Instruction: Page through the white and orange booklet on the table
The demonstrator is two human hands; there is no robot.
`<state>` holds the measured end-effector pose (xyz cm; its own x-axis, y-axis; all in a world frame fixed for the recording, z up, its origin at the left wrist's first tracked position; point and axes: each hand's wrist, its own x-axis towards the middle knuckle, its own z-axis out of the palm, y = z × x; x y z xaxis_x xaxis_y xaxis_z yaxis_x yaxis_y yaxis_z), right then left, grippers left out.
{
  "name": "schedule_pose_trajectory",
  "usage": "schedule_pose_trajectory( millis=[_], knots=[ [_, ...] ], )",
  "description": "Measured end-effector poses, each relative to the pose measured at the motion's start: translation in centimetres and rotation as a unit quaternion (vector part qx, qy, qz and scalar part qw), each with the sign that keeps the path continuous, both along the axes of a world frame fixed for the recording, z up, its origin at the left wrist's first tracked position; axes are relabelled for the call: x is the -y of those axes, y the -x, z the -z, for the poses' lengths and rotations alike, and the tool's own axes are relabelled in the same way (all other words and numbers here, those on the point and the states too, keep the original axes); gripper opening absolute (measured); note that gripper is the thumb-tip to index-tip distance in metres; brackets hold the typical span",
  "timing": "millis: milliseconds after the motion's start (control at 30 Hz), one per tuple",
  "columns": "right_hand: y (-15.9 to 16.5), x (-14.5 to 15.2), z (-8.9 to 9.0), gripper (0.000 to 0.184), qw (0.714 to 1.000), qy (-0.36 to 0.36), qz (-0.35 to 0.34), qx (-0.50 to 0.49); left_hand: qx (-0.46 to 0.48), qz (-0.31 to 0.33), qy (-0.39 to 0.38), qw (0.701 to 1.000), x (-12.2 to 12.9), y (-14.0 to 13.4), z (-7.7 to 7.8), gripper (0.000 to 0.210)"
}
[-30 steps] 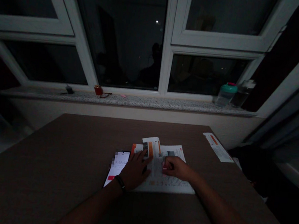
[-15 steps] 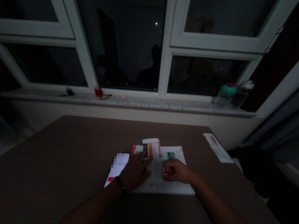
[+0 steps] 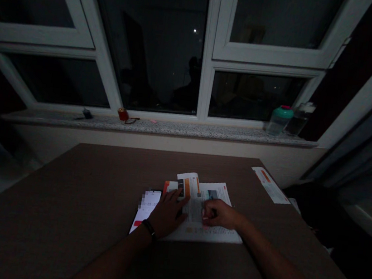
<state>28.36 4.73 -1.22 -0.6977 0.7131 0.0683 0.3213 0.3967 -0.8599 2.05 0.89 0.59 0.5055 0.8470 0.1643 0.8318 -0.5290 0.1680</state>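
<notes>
Printed sheets of paper (image 3: 217,236) lie on the table in front of me, with pictures, orange blocks and small text. A narrower printed strip (image 3: 195,183) rests on top, sticking out past their far edge. My left hand (image 3: 168,211), a dark band at its wrist, lies with fingers spread on the papers' left part. Over the middle, my right hand (image 3: 218,213) is closed, its side against the paper. Something small and pinkish shows at its fingertips, too dark to name. Partly behind my left hand and wrist, a lit phone (image 3: 147,207) lies on the table.
Another printed strip (image 3: 271,186) lies near the right edge of the brown table (image 3: 97,192). On the stone windowsill (image 3: 180,128) stand a teal-lidded bottle (image 3: 280,120), a clear bottle (image 3: 300,120) and a small red container (image 3: 122,114). The room is dim.
Both hands hold nearly the same places on the papers. The view has shifted very slightly; no object has visibly moved.
</notes>
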Motion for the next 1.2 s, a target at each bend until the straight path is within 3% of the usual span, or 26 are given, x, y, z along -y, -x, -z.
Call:
schedule_pose_trajectory(
  millis=[267,400,567,867,1067,1200],
  knots=[
    [0.7,0.2,-0.3,0.027,0.985,-0.039,0.116,-0.117,0.025,-0.002,-0.026,0.999,-0.1,0.2,0.2,0.055],
    [1.3,0.2,-0.7,0.017,0.986,-0.061,0.119,-0.094,0.04,0.003,-0.037,0.999,0.0,0.0,0.1,0.052],
    [0.9,-0.5,-0.2,0.012,0.977,-0.105,0.181,-0.04,0.046,0.006,-0.03,0.998,0.1,-0.1,-0.2,0.053],
    [0.7,0.0,-0.8,0.009,0.976,-0.167,0.141,-0.009,0.053,0.022,-0.004,0.998,0.3,-0.5,-0.3,0.052],
    [1.7,1.2,-1.7,0.009,0.977,-0.199,0.076,0.013,0.047,0.021,-0.006,0.999,0.2,-0.5,-0.3,0.047],
    [1.5,0.9,-1.5,0.007,0.973,-0.207,0.102,0.018,0.031,0.01,-0.004,0.999,0.3,-0.6,-0.4,0.044]
  ],
)
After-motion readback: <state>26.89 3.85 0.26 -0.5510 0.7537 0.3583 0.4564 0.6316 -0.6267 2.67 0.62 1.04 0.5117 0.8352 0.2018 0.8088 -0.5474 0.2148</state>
